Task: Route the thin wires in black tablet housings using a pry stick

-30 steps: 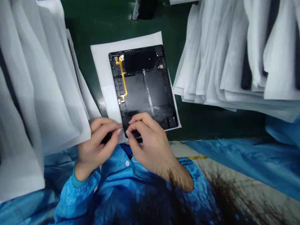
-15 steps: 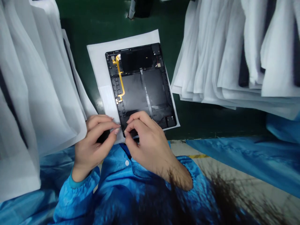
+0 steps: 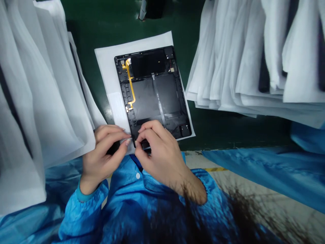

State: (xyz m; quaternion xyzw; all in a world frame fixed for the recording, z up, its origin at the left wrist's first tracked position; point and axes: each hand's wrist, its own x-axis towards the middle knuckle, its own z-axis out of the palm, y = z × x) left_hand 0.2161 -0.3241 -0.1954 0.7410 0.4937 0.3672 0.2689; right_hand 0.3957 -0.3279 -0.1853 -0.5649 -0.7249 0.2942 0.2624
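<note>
A black device housing [image 3: 144, 98] lies tilted on a white sheet [image 3: 105, 64], its inner side up. An orange flex cable [image 3: 131, 86] runs along its left part, and a grey strip [image 3: 158, 98] crosses the middle. My left hand [image 3: 106, 152] is at the lower left corner of the housing, thumb and forefinger nearly together; anything between them is too small to make out. Over the bottom edge, my right hand [image 3: 162, 156] has thumb and forefinger pinched at the same corner, on something too small to name.
White sleeves or sheets with dark panels between them stand in rows at the left [image 3: 48, 84] and right [image 3: 225, 67]. The table [image 3: 83, 20] is dark green. A dark object [image 3: 154, 8] lies at the top edge.
</note>
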